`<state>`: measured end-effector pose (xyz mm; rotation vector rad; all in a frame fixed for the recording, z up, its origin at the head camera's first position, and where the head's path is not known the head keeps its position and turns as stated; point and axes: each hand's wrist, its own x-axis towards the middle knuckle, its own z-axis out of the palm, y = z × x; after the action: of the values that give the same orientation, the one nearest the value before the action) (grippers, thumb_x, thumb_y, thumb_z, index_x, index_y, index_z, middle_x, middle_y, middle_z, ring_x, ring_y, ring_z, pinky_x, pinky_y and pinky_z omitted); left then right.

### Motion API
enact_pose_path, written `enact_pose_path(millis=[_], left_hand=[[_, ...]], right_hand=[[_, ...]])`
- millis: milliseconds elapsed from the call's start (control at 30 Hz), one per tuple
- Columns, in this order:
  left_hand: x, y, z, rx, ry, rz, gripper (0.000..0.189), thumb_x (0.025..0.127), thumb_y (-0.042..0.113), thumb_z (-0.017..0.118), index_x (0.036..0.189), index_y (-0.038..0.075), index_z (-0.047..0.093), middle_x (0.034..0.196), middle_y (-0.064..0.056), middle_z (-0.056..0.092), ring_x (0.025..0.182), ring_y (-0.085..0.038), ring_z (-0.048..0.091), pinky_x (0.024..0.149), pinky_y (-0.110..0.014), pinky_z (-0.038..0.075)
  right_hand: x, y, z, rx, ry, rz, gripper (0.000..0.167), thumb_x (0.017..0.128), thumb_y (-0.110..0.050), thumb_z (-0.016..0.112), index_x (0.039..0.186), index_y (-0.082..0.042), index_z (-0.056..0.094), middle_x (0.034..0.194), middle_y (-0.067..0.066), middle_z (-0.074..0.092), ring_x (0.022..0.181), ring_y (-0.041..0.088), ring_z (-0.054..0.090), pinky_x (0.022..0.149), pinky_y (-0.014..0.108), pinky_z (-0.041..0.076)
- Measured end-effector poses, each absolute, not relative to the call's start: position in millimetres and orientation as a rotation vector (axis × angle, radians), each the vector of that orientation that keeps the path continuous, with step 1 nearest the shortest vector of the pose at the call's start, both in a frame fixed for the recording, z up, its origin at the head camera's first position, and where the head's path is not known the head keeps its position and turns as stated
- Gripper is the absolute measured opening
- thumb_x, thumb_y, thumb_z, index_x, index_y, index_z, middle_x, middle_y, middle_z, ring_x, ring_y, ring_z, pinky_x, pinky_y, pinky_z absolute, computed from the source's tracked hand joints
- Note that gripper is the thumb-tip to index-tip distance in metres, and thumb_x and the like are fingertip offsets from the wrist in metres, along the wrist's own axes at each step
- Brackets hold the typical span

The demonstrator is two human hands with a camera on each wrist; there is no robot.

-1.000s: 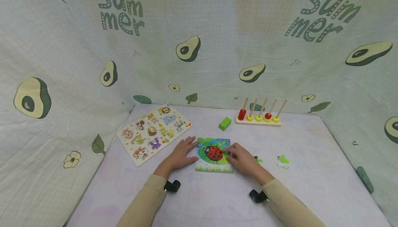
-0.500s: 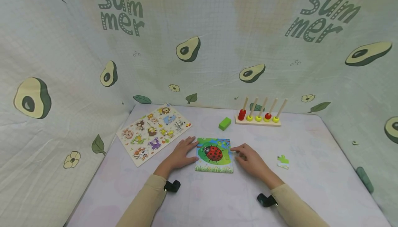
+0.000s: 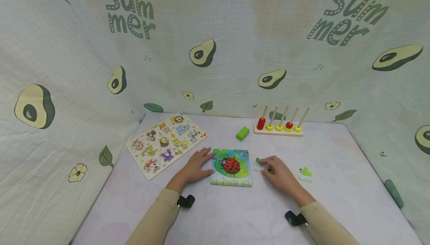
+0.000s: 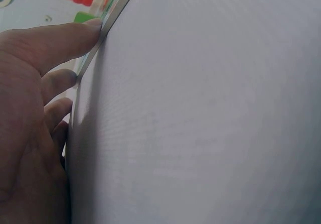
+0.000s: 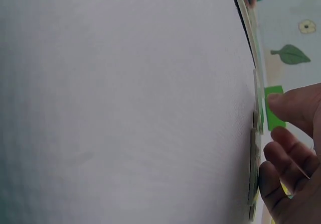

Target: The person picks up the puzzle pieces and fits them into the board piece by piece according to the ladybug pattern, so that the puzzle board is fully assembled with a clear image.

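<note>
In the head view, a square ladybug jigsaw puzzle (image 3: 231,183) lies on the table. My left hand (image 3: 196,166) is spread at its left side, fingers and thumb touching the edge; the left wrist view shows the thumb (image 4: 75,38) against that edge. My right hand (image 3: 279,174) is right of the puzzle, bent fingers over a loose puzzle piece (image 3: 258,166) with white and green print. A second piece (image 3: 270,170) shows partly beneath the hand. In the right wrist view, the thumb (image 5: 288,106) stands apart from the lower fingers; fingertip contact is unclear.
Another loose piece (image 3: 305,175) lies farther right. A green block (image 3: 243,133) sits behind the puzzle, and a bead-peg stand (image 3: 279,132) is at the back right. An animal peg board (image 3: 147,174) lies at the left. Printed cloth (image 3: 235,88) hangs behind.
My right hand has drawn back rightward from the puzzle, where its fingers touched the right part a second ago. A loose piece now shows at its fingertips. The left hand has stayed put.
</note>
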<state>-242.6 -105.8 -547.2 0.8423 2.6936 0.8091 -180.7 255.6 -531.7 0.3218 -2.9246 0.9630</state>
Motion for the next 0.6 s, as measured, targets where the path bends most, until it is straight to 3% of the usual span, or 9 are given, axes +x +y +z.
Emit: enact_pose_path(millis=[333, 600], left_hand=[[-243.0, -106.1, -548.3, 0.836, 2.689, 0.823, 0.071, 0.097, 0.042, 0.066, 0.158, 0.016, 0.04, 0.168, -0.006, 0.025, 0.157, -0.027, 0.011, 0.128, -0.046, 0.006], [-243.9, -106.8, -550.4, 0.838, 2.696, 0.813, 0.071, 0.097, 0.044, 0.066, 0.158, 0.017, 0.04, 0.168, -0.005, 0.024, 0.157, -0.026, 0.011, 0.128, -0.045, 0.006]], right_hand=[[-186.0, 253.2, -530.2, 0.277, -2.978, 0.899, 0.049, 0.09, -0.018, 0.077, 0.136, -0.008, 0.064, 0.125, 0.012, 0.062, 0.093, 0.021, 0.053, 0.078, 0.038, 0.048], [-191.9, 252.0, -529.0, 0.286, -3.023, 0.848, 0.052, 0.089, -0.015, 0.079, 0.137, -0.005, 0.061, 0.117, 0.01, 0.06, 0.091, 0.019, 0.053, 0.076, 0.037, 0.049]])
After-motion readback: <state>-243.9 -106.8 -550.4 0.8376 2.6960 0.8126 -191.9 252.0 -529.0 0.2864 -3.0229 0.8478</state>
